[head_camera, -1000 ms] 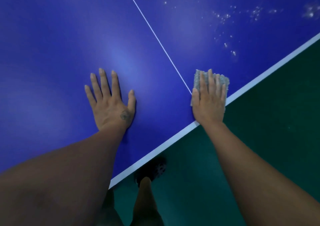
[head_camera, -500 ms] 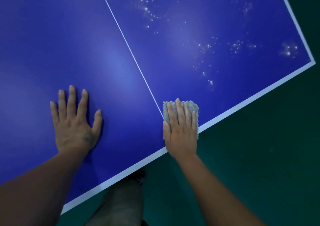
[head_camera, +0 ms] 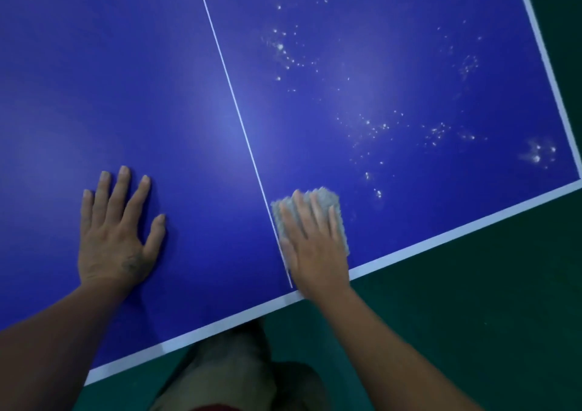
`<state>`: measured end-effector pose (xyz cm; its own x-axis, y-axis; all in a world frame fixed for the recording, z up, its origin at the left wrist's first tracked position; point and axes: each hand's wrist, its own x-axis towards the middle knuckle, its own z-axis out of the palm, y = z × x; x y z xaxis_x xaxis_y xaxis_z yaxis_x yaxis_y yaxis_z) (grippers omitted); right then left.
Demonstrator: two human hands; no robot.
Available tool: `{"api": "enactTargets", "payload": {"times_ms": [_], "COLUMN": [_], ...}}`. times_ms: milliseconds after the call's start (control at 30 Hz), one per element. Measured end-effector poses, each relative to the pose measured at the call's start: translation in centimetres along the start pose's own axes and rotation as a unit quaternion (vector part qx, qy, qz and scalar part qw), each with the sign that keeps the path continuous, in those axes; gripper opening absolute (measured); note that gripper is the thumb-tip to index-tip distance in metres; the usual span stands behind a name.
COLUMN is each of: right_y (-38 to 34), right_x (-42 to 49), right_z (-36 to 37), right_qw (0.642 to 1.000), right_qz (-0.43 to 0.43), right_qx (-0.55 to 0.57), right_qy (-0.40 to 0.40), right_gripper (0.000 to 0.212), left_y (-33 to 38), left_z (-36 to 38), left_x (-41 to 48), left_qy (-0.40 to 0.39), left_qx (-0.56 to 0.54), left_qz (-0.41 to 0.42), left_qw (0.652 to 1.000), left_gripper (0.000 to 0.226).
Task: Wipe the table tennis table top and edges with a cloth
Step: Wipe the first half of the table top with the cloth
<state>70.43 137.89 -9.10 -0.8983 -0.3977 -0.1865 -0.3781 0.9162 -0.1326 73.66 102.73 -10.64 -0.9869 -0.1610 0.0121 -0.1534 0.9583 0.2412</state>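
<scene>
Dark green floor (head_camera: 472,332) borders a smooth blue desk top (head_camera: 126,80) with a white edge band (head_camera: 441,237). On it the right hand (head_camera: 315,250), fingers straight, presses a nubbly grey rectangular cloth (head_camera: 329,199) flat by the near edge, just right of the thin white centre line (head_camera: 226,73); white specks (head_camera: 374,126) lie farther and rightward. Well left, the left hand (head_camera: 115,240) rests flat, fingers spread.
</scene>
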Motion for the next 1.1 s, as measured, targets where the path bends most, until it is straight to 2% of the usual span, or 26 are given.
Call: {"api": "enactTargets", "payload": {"times_ms": [100, 200, 267, 367, 500, 667, 833, 967, 1100], "right_y": [2.4, 7.6, 11.0, 13.9, 12.3, 11.5, 17.4, 20.7, 20.5], "right_x": [-3.6, -2.5, 0.2, 4.1, 4.4, -1.3, 0.6, 6.8, 9.6], "right_z": [0.6, -0.1, -1.1, -2.7, -3.0, -1.1, -1.9, -3.1, -3.5], "right_qw": [0.995, 0.981, 0.982, 0.991, 0.994, 0.968, 0.941, 0.962, 0.977], "right_qz": [-0.097, -0.186, -0.184, -0.131, -0.106, -0.248, -0.337, -0.273, -0.212], "right_qx": [-0.003, -0.034, -0.035, -0.023, -0.026, 0.0, -0.023, -0.014, -0.031], "right_qy": [-0.02, -0.041, -0.039, -0.021, -0.015, -0.029, -0.031, 0.019, 0.019], "right_gripper": [0.06, 0.061, 0.06, 0.059, 0.061, 0.06, 0.059, 0.056, 0.059], "left_y": [0.0, 0.0, 0.1, 0.9, 5.0, 14.8, 25.4, 26.3, 26.1], "left_z": [0.0, 0.2, 0.3, 0.3, 1.1, 2.4, 4.4, 5.5, 5.9], "left_x": [-0.1, 0.1, 0.0, -0.2, -0.4, 0.3, -0.4, -0.4, -0.3], "left_qy": [-0.002, 0.001, 0.008, 0.015, 0.014, 0.024, 0.015, 0.023, 0.039], "left_qx": [0.005, 0.012, 0.018, 0.025, 0.031, 0.018, 0.013, 0.017, 0.024], "left_qz": [-0.003, -0.003, 0.0, -0.02, -0.168, -0.348, -0.405, -0.419, -0.425], "left_qw": [1.0, 1.0, 1.0, 0.999, 0.985, 0.937, 0.914, 0.908, 0.904], "left_gripper": [0.073, 0.072, 0.071, 0.069, 0.066, 0.071, 0.075, 0.077, 0.076]}}
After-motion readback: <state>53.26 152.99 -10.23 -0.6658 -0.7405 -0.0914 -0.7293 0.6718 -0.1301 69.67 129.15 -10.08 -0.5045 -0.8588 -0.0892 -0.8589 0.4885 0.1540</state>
